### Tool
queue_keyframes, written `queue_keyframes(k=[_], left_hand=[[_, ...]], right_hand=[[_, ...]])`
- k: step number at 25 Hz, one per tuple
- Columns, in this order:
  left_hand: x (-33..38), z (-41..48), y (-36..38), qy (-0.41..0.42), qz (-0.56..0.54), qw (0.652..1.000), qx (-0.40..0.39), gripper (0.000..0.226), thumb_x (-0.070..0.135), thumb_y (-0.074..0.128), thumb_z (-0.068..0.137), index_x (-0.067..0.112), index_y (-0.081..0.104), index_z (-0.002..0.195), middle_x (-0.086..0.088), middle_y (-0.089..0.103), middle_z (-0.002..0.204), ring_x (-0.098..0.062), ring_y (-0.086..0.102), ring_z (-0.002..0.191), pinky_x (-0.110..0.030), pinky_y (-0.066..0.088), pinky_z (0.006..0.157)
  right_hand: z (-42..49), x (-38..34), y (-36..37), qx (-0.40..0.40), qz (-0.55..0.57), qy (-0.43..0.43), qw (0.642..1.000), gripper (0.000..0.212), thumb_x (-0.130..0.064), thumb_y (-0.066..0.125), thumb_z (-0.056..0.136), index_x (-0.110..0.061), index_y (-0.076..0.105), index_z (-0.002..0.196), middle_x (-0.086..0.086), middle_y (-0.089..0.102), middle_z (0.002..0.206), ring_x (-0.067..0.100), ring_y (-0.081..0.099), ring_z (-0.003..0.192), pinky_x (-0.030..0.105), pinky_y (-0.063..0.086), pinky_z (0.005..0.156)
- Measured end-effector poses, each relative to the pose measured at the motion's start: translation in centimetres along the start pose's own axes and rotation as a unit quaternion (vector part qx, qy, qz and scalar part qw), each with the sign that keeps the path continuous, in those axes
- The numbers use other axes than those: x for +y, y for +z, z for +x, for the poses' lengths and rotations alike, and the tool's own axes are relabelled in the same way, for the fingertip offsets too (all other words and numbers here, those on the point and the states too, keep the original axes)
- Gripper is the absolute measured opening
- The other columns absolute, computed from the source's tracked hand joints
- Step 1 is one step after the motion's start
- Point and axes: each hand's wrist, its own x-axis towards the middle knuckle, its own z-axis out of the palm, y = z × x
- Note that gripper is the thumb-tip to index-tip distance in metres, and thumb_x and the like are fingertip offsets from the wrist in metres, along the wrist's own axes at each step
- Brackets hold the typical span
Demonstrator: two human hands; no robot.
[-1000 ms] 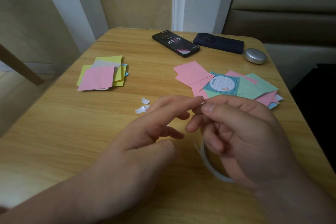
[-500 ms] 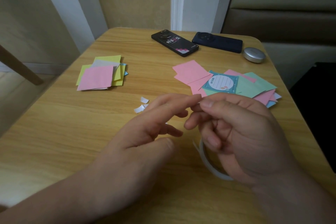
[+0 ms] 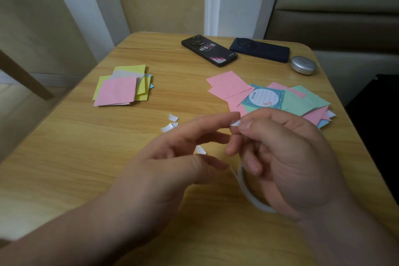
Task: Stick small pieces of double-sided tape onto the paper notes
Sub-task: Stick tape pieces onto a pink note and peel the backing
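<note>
above the middle of the bench [image 3: 86, 168], our right hand [image 3: 285, 157] pinches a small white tape piece [image 3: 235, 123] between thumb and forefinger, so that grip is clamped on it. our left hand [image 3: 168, 164] has its fingers loosely spread, its grip apart and holding nothing. its forefinger reaches out straight, and the tip touches the tape piece from the left. the tape roll [image 3: 251, 197] lies on the bench under our right palm, half hidden.

we judge that we are freeing the tape piece or picking at its backing, before it goes onto any paper. our fingers hide whether it is fully off the roll, so we cannot tell. a few white scraps [image 3: 170, 124] lie on the bench just beyond our left fingers, which suggests other pieces are already done.

the loose notes [image 3: 302, 101], pink and green, lie fanned out just beyond our right hand. a tidier stack [image 3: 117, 93] sits well apart to the left. which pile is finished we cannot say.

the next move, as we see it, calls for carrying the tape piece to one loose note and pressing it down flat. it is light and tacky, so it may curl or cling to a fingertip. our free left hand can steady the note meanwhile.
</note>
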Motion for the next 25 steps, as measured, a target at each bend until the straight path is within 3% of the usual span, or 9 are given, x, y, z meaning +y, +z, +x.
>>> queue_keyframes(k=[4, 8, 13, 17, 19, 21, 23, 25], left_hand=[[-0.1, 0.1, 0.4, -0.043, -0.128, 0.991, 0.022, 0.063, 0.014, 0.06, 0.051, 0.006, 0.075, 0.111, -0.017, 0.069, 0.108, -0.022, 0.062, 0.101, -0.036, 0.052, 0.079], [0.3, 0.1, -0.4, -0.094, -0.17, 0.98, 0.042, 0.058, 0.015, 0.062, 0.052, 0.005, 0.075, 0.107, -0.014, 0.07, 0.115, -0.02, 0.065, 0.101, -0.034, 0.057, 0.074], [2.7, 1.1, -2.4, -0.105, -0.138, 0.977, 0.121, 0.04, 0.02, 0.055, 0.056, 0.01, 0.078, 0.088, -0.01, 0.072, 0.095, -0.018, 0.067, 0.08, -0.031, 0.055, 0.066], [4.8, 2.3, -5.2, -0.089, -0.027, 0.969, 0.227, 0.015, 0.013, 0.059, 0.078, 0.008, 0.071, 0.085, -0.009, 0.069, 0.083, -0.02, 0.063, 0.069, -0.032, 0.05, 0.063], [5.4, 2.5, -6.2, -0.096, 0.023, 0.968, 0.23, 0.01, 0.014, 0.065, 0.083, 0.008, 0.072, 0.086, -0.007, 0.07, 0.084, -0.02, 0.063, 0.071, -0.033, 0.05, 0.064], [5.9, 2.5, -7.0, -0.106, 0.094, 0.964, 0.226, 0.011, 0.015, 0.066, 0.088, 0.008, 0.074, 0.087, -0.006, 0.072, 0.084, -0.023, 0.066, 0.074, -0.036, 0.052, 0.066], [6.5, 2.4, -7.6, -0.128, 0.258, 0.934, 0.21, 0.014, 0.025, 0.067, 0.091, 0.016, 0.076, 0.085, -0.001, 0.075, 0.081, -0.021, 0.07, 0.076, -0.036, 0.056, 0.069], [6.9, 2.2, -7.6, -0.154, 0.404, 0.882, 0.187, 0.015, 0.037, 0.069, 0.089, 0.024, 0.075, 0.083, 0.004, 0.073, 0.077, -0.014, 0.068, 0.075, -0.028, 0.053, 0.065]], right_hand=[[0.0, 0.5, 0.1, 0.004, -0.055, -0.039, 0.998, 0.016, -0.009, 0.056, 0.076, -0.001, 0.065, 0.066, 0.012, 0.063, 0.055, 0.015, 0.04, 0.039, 0.019, 0.035, 0.04], [-0.2, 0.4, 0.0, -0.008, -0.144, -0.072, 0.987, 0.016, -0.008, 0.054, 0.075, -0.004, 0.063, 0.062, 0.011, 0.058, 0.052, 0.01, 0.046, 0.044, 0.021, 0.039, 0.044], [-0.4, 0.5, -0.1, -0.008, -0.174, -0.078, 0.982, 0.016, -0.007, 0.049, 0.074, -0.005, 0.054, 0.059, 0.024, 0.047, 0.053, 0.036, 0.037, 0.048, 0.041, 0.029, 0.043], [-0.3, 0.8, 0.4, -0.042, -0.236, -0.103, 0.965, 0.015, -0.015, 0.055, 0.074, -0.009, 0.053, 0.06, 0.023, 0.048, 0.058, 0.039, 0.039, 0.052, 0.045, 0.032, 0.042], [-0.2, 0.8, 1.3, -0.053, -0.28, -0.122, 0.951, 0.016, -0.021, 0.057, 0.071, -0.01, 0.054, 0.061, 0.017, 0.051, 0.059, 0.034, 0.045, 0.053, 0.042, 0.037, 0.044], [0.1, 0.4, 2.4, -0.059, -0.326, -0.124, 0.935, 0.012, -0.016, 0.06, 0.071, -0.011, 0.055, 0.061, 0.011, 0.056, 0.06, 0.029, 0.05, 0.056, 0.041, 0.042, 0.047], [0.9, 0.0, 3.5, -0.069, -0.395, -0.106, 0.91, 0.015, -0.013, 0.065, 0.074, -0.014, 0.057, 0.062, 0.006, 0.059, 0.062, 0.024, 0.055, 0.059, 0.04, 0.047, 0.05], [2.3, -0.3, 4.3, -0.079, -0.476, -0.083, 0.872, 0.016, -0.013, 0.069, 0.077, -0.014, 0.059, 0.065, 0.002, 0.061, 0.063, 0.018, 0.057, 0.059, 0.033, 0.049, 0.051]])
